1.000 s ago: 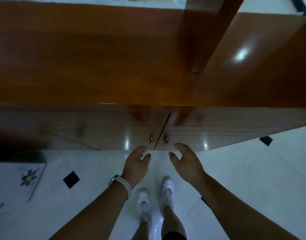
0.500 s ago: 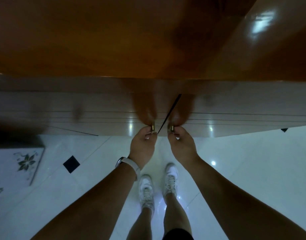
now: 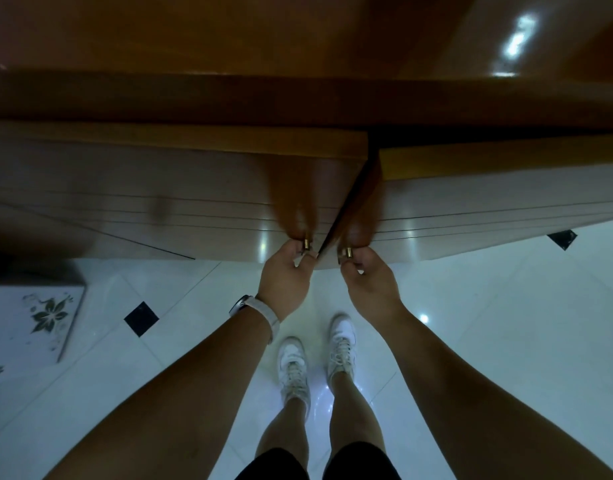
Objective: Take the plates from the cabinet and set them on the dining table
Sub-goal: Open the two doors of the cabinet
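1. One view only, head-worn; no second view shares the scene.
2. Faces steeply down along the cabinet [image 3: 159, 202] front to the white tiled floor [image 3: 488, 341].
3. Close range: cabinet top fills the upper frame, both forearms reach in from the bottom edge.
4. Wide-angle; wearer's own shoes [image 3: 294, 368] sit low at centre, straight edges bow.
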The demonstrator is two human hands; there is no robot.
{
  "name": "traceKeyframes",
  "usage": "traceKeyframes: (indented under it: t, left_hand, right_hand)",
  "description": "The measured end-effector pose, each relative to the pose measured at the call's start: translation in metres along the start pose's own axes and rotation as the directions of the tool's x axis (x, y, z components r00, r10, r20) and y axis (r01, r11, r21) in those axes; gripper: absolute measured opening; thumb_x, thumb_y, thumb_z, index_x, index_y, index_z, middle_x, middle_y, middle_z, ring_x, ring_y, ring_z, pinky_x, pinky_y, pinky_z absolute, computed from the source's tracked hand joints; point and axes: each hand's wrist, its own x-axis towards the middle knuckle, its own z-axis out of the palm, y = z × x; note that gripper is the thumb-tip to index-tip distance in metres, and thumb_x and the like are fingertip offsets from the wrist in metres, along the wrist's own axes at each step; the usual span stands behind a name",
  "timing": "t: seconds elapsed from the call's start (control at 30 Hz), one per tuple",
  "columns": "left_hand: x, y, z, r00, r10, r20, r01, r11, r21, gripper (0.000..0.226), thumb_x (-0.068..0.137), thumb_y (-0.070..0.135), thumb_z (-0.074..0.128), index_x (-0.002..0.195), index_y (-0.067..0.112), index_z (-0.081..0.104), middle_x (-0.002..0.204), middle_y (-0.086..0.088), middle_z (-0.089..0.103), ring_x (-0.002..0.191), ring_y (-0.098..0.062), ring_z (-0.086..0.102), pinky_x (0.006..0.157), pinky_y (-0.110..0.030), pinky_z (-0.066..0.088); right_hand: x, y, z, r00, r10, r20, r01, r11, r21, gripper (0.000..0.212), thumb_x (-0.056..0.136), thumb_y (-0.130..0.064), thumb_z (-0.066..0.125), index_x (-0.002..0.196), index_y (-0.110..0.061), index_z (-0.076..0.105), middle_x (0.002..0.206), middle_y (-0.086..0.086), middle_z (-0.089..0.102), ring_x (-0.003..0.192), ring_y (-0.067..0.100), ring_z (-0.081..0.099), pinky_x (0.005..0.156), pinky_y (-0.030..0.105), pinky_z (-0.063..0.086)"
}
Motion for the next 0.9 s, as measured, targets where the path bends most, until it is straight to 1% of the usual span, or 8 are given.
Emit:
traceKeyframes:
  t: [0.1, 0.2, 0.27, 0.43, 0.6, 0.73, 0.8, 0.9]
  left_hand:
    - [-0.015, -0.008, -0.002, 0.999, 0.032, -0.007, -0.031, 0.999, 0.034, 0.009, 0.095, 0.027, 0.057, 0.096, 0.023, 0.065, 0.092, 0.003, 0.068, 0.098, -0.018, 0.063, 0.079, -0.026, 0.045]
    - [-0.035, -0.019, -0.005, 1.000, 0.015, -0.017, -0.015, 1.000, 0.010, 0.009, 0.095, 0.028, 0.059, 0.088, 0.031, 0.063, 0.092, 0.013, 0.068, 0.090, -0.008, 0.062, 0.075, -0.023, 0.044]
    - [-0.050, -0.027, -0.009, 1.000, -0.012, -0.025, 0.012, 1.000, 0.003, 0.014, 0.095, 0.028, 0.059, 0.082, 0.034, 0.060, 0.090, 0.016, 0.066, 0.077, -0.008, 0.059, 0.069, -0.024, 0.044]
    - [-0.081, -0.045, -0.016, 0.999, -0.010, -0.035, 0.010, 1.000, 0.004, 0.015, 0.095, 0.026, 0.057, 0.084, 0.036, 0.060, 0.096, 0.015, 0.065, 0.084, -0.005, 0.057, 0.075, -0.022, 0.041]
    - [-0.106, -0.065, -0.020, 0.996, -0.033, -0.079, 0.032, 0.999, -0.010, 0.013, 0.093, 0.030, 0.060, 0.081, 0.035, 0.060, 0.090, 0.006, 0.068, 0.059, -0.008, 0.049, 0.065, -0.028, 0.041]
    - [-0.124, -0.079, -0.022, 0.987, -0.021, -0.157, 0.031, 0.998, 0.058, 0.007, 0.094, 0.025, 0.057, 0.089, 0.028, 0.061, 0.090, -0.006, 0.070, 0.071, -0.021, 0.058, 0.069, -0.033, 0.048]
    - [-0.134, -0.084, -0.022, 0.983, -0.021, -0.181, 0.032, 0.998, 0.060, 0.004, 0.094, 0.026, 0.057, 0.093, 0.025, 0.061, 0.091, -0.001, 0.070, 0.078, -0.023, 0.062, 0.074, -0.036, 0.050]
    - [-0.150, -0.089, -0.023, 0.980, -0.023, -0.200, 0.044, 0.994, 0.101, 0.008, 0.093, 0.025, 0.061, 0.099, 0.021, 0.059, 0.092, 0.008, 0.064, 0.085, -0.015, 0.057, 0.078, -0.027, 0.043]
  right_hand:
    - [-0.011, 0.007, 0.002, 1.000, -0.014, -0.017, 0.013, 1.000, -0.014, 0.007, 0.092, -0.029, 0.053, 0.097, -0.029, 0.059, 0.095, -0.005, 0.065, 0.090, 0.016, 0.060, 0.079, 0.031, 0.047]
    - [-0.022, 0.015, 0.002, 1.000, -0.015, -0.026, 0.015, 1.000, 0.006, 0.007, 0.092, -0.029, 0.053, 0.095, -0.028, 0.059, 0.086, -0.007, 0.063, 0.081, 0.016, 0.060, 0.072, 0.029, 0.046]
    - [-0.031, 0.020, 0.002, 1.000, -0.007, -0.029, 0.008, 1.000, 0.024, 0.005, 0.092, -0.028, 0.053, 0.091, -0.027, 0.058, 0.078, -0.008, 0.061, 0.072, 0.017, 0.059, 0.066, 0.027, 0.043]
    - [-0.055, 0.033, -0.002, 1.000, -0.016, -0.025, 0.014, 0.998, -0.064, 0.011, 0.093, -0.024, 0.051, 0.098, -0.017, 0.058, 0.083, 0.000, 0.062, 0.072, 0.019, 0.058, 0.060, 0.028, 0.042]
    - [-0.078, 0.054, -0.008, 1.000, 0.017, 0.000, -0.017, 0.997, -0.070, 0.010, 0.093, -0.027, 0.054, 0.101, -0.022, 0.056, 0.087, 0.000, 0.064, 0.068, 0.014, 0.060, 0.054, 0.025, 0.040]
    - [-0.091, 0.067, -0.014, 0.998, 0.037, 0.041, -0.036, 0.999, -0.031, 0.012, 0.093, -0.026, 0.053, 0.105, -0.023, 0.055, 0.080, -0.001, 0.062, 0.058, 0.012, 0.056, 0.050, 0.020, 0.040]
    - [-0.102, 0.076, -0.018, 0.999, 0.025, 0.039, -0.024, 0.999, -0.036, 0.013, 0.093, -0.026, 0.053, 0.105, -0.024, 0.054, 0.077, -0.002, 0.061, 0.056, 0.012, 0.056, 0.048, 0.019, 0.040]
    - [-0.121, 0.095, -0.022, 1.000, 0.000, -0.003, 0.000, 0.999, -0.044, 0.012, 0.091, -0.027, 0.056, 0.103, -0.024, 0.053, 0.088, -0.001, 0.064, 0.064, 0.012, 0.061, 0.051, 0.022, 0.043]
